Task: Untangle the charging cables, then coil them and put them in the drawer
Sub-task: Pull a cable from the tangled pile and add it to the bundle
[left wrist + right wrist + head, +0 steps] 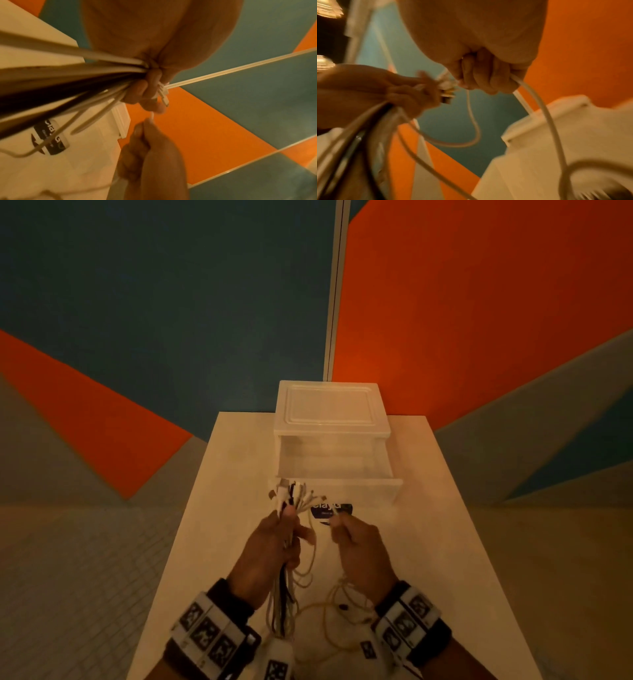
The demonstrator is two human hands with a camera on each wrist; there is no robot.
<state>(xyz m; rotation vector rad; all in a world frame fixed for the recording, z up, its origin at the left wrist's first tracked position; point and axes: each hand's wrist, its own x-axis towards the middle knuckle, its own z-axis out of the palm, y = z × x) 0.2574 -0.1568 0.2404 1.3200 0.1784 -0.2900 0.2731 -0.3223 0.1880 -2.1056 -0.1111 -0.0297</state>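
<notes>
Fingers: left hand [270, 546] grips cable bundle [287, 542], plugs up; right hand [359, 553] pinches one white cable [334, 604].
Drawer [337, 470]: open, far side of counter [445, 542].

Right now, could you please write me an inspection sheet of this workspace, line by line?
Surface: pale rectangular table; a dark printed sticker lies in front of the unit.
Job's things: translucent white plastic drawer unit, its drawer pulled open; nothing seen inside.
Clutter: nothing seen.
Grippers: left hand grips a bundle of white and black charging cables, plugs fanned upward; right hand holds one white cable.
Cables: loose loops hang tangled between the wrists; not yet coiled.
Surroundings: wall panels in orange and teal; tiled floor.
</notes>
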